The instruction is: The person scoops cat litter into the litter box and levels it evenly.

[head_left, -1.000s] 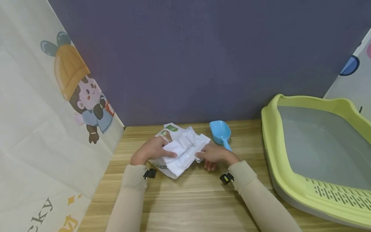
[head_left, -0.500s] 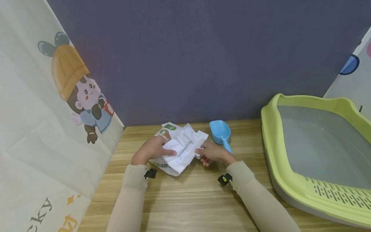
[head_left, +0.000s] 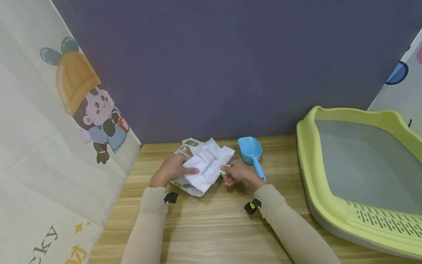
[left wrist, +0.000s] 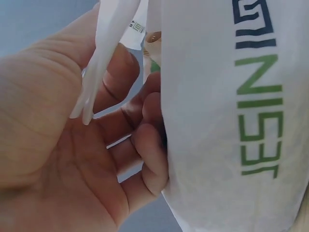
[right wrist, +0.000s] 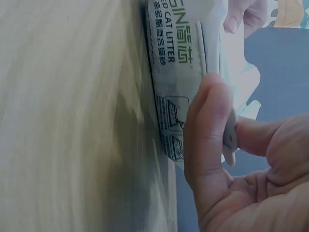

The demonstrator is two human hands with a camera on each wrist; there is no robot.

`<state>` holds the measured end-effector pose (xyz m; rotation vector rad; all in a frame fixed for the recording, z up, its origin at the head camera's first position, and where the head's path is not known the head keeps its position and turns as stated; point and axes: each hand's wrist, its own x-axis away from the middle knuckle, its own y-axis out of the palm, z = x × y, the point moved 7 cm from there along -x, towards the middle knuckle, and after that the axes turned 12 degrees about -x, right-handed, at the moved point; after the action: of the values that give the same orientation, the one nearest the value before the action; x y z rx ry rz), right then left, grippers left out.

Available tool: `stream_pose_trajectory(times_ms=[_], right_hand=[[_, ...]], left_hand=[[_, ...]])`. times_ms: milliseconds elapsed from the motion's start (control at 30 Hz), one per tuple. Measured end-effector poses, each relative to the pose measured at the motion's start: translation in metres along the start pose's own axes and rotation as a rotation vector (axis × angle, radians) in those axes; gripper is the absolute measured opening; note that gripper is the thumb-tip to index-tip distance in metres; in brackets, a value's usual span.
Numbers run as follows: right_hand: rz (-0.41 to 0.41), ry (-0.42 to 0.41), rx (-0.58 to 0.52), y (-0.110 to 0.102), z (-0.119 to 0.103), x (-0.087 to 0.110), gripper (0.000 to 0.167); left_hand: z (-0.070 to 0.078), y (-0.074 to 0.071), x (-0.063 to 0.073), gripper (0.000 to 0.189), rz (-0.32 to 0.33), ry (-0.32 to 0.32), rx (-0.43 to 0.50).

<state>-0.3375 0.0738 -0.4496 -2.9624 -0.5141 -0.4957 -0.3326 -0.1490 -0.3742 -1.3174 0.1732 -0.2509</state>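
A white cat litter bag (head_left: 187,185) with green and black print lies on the wooden table, its top folded over. My left hand (head_left: 173,169) grips the bag's left side, thumb over the white fold and fingers tucked underneath. In the left wrist view, the folded layers (left wrist: 104,53) pass between thumb and fingers. At the right end of the fold, my right hand (head_left: 242,171) pinches the end of a white sealing clip (right wrist: 231,133) between thumb and index finger. The clip's long bar runs along the folded edge, and my other right fingers curl below it.
A light blue scoop (head_left: 250,149) lies just behind my right hand, its handle pointing toward that wrist. To the right stands a large litter box with a yellow-green rim (head_left: 310,157). A dark blue panel (head_left: 211,73) closes off the back.
My right hand has shifted left and slightly away from me, with the clip end and the bag's folded top. My left hand keeps its grip almost in place.
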Motion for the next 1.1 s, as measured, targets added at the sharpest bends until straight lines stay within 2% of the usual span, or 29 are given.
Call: stream_pose_trajectory(times_ms=[333, 600, 1100], right_hand=[[0.012, -0.013, -0.009, 0.002, 0.002, -0.002, 0.035], [0.004, -0.017, -0.047, 0.004, 0.003, -0.001, 0.030], [-0.008, -0.002, -0.095, 0.006, 0.006, -0.001, 0.030]], left_hand=[[-0.006, 0.000, -0.001, 0.028, 0.025, -0.016, 0.018], [-0.007, -0.001, -0.001, 0.028, 0.024, -0.008, 0.027], [-0.014, 0.000, -0.001, 0.035, 0.046, -0.040, 0.018]])
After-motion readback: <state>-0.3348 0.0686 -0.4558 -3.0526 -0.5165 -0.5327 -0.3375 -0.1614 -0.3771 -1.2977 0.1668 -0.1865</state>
